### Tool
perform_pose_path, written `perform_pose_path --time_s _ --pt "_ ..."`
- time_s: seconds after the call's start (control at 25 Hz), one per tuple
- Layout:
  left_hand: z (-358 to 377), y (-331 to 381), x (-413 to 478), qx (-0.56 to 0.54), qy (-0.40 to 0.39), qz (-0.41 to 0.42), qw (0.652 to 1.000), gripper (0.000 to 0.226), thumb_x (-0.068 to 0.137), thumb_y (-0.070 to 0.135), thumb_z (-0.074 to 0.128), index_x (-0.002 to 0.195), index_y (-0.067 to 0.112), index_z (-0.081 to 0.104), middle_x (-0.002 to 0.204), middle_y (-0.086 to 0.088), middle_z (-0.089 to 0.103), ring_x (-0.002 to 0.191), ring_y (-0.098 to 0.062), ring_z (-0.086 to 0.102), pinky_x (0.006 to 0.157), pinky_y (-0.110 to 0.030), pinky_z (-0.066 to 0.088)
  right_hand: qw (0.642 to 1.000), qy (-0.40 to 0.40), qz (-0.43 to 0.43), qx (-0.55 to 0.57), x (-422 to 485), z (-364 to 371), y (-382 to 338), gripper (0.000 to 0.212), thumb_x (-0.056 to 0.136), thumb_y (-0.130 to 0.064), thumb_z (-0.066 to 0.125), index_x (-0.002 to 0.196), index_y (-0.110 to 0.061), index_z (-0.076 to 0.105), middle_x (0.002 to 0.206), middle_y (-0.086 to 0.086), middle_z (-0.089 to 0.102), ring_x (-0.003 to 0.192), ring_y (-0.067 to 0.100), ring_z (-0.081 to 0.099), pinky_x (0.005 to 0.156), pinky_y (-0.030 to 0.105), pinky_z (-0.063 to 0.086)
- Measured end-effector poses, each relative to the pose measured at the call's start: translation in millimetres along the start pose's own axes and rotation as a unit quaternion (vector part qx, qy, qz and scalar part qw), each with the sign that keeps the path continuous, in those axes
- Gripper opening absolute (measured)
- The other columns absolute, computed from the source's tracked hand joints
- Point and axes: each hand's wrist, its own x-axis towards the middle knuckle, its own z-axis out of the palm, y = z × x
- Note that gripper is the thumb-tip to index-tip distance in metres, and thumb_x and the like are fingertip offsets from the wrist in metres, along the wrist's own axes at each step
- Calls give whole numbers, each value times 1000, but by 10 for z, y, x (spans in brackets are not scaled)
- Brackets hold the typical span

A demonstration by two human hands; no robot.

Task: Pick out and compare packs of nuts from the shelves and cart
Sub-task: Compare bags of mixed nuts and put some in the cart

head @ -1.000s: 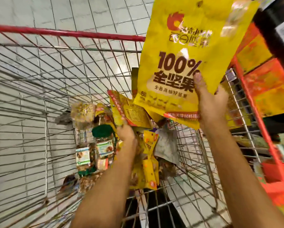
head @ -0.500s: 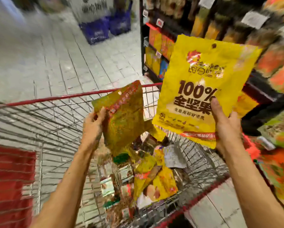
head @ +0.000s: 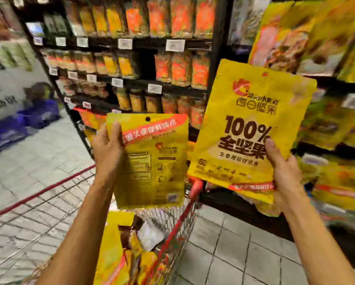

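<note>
My right hand [head: 283,171] grips the lower right corner of a large yellow nut pack [head: 248,128] printed with "100%", held upright and facing me. My left hand [head: 107,150] grips the left edge of a smaller yellow nut pack [head: 154,163], back side towards me, with a red band across its top. Both packs hang side by side above the wire cart [head: 178,221]. In the cart lie several more yellow and brown packs [head: 127,243].
Dark shelves [head: 143,83] stacked with orange and yellow packs and white price tags stand straight ahead. More yellow packs [head: 337,124] fill the shelves on the right. Blue baskets [head: 22,124] sit on the tiled floor [head: 234,243] at left.
My left hand has lifted the smaller pack out of the cart and turned it upright next to the large one. The view has swung up from the cart to the shelves.
</note>
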Motion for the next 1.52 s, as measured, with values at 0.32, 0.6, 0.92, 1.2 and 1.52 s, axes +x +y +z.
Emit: perform_pose_path --time_s 0.32,0.6,0.92,1.2,1.52 --pt "2003 600 -802 -36 -59 57 996 36 100 31 40 83 5 57 77 -11 55 73 -17 49 64 -25 40 998 56 -15 -24 492 -1989 -628 54 47 -55 73 92 -29 62 79 -9 75 71 14 72 49 26 55" --pt "2818 576 -761 -9 -58 53 997 41 98 39 42 66 14 48 59 -1 45 55 -6 35 51 -17 32 995 83 8 -50 1248 -2771 -802 46 61 -45 70 102 -27 61 90 1 75 79 24 73 66 38 56" --pt "3718 457 -75 -52 -149 127 979 42 98 27 44 69 -1 51 59 -5 44 49 4 41 50 -8 32 982 179 -31 -51 2115 -2939 -485 18 78 -32 65 95 -27 61 77 -7 75 67 14 72 55 30 53" --pt "4622 -211 -124 -40 -235 66 969 40 98 27 45 61 11 47 56 -3 46 45 9 44 47 -10 33 967 247 26 -52 2456 -3120 438 41 68 -52 58 96 -23 65 80 -1 76 71 18 72 50 26 55" --pt "5430 -923 -687 -71 -222 43 972 36 96 34 47 63 21 55 66 8 59 60 -2 54 48 -3 38 974 201 -29 -101 3154 -3479 1098 51 63 -65 53 93 -26 64 80 -6 76 72 14 72 55 27 57"
